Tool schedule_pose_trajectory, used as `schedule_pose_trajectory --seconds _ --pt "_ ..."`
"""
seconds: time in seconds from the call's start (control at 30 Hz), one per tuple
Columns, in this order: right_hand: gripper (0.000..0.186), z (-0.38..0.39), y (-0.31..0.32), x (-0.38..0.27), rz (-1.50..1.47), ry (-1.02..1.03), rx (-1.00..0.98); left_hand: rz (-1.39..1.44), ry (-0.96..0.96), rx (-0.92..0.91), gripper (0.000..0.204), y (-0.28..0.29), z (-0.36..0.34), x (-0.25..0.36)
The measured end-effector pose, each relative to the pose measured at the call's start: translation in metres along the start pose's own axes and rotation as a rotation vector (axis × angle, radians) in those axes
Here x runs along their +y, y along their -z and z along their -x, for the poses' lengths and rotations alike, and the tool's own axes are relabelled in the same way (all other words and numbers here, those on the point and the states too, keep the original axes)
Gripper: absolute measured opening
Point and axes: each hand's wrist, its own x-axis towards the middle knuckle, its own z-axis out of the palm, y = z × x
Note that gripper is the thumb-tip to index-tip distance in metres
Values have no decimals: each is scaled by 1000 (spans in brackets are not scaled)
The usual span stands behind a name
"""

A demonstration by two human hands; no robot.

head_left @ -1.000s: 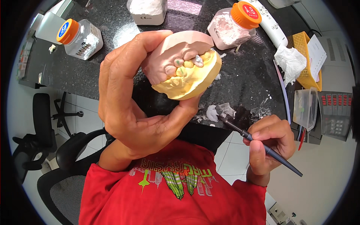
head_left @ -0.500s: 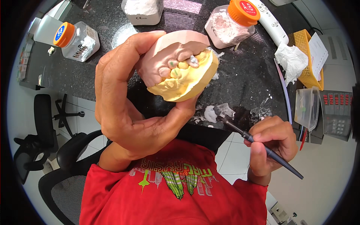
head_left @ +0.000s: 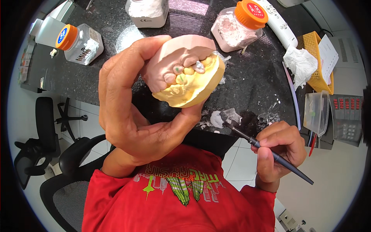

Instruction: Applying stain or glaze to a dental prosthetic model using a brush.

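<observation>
Held up over the front edge of the dark bench is a dental plaster model (head_left: 183,71), its pink upper half meeting a yellow lower half. My left hand (head_left: 131,100) is closed around it, fingers over the top and thumb underneath. A whitish patch sits on one tooth, and small green marks show on others. Between the thumb and fingers of my right hand (head_left: 281,150) is a slim dark brush (head_left: 266,147). Its tip is at a dab of white paste (head_left: 217,119) on the bench, below and to the right of the model.
Orange-capped jars of powder stand at the left (head_left: 79,44) and back right (head_left: 239,27); another powder jar (head_left: 147,13) is at the back. A crumpled tissue (head_left: 300,63) lies by a yellow basket (head_left: 319,58). A clear plastic box (head_left: 317,112) is at the right edge.
The model has tilted slightly and dropped a little in my left hand. My right hand and the brush have barely moved, staying by the white paste.
</observation>
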Motion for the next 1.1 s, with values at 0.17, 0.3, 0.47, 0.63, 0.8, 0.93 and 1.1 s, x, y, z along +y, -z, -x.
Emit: schedule_pose_trajectory --seconds 0.17,0.3,0.47,0.63,0.8,0.93,1.1 --pt "14 0 -1 -2 30 -19 -16 23 -3 -18 72 1 -1 2" --pt "17 5 -1 -1 -127 -3 61 -6 -37 39 68 1 -1 1" --pt "39 6 -15 1 -135 176 163 -34 -62 83 64 -1 -3 1" --pt "24 -10 -22 -3 -139 335 163 -56 -84 124 61 -1 -5 0" --pt "24 -17 -40 4 -79 430 254 -79 -111 125 60 -1 -5 -3" --pt "22 -18 -38 3 -15 392 224 -65 -112 124 61 -1 -6 -1" --pt "22 -18 -38 2 -3 374 220 -63 -104 115 62 -1 -5 -2"
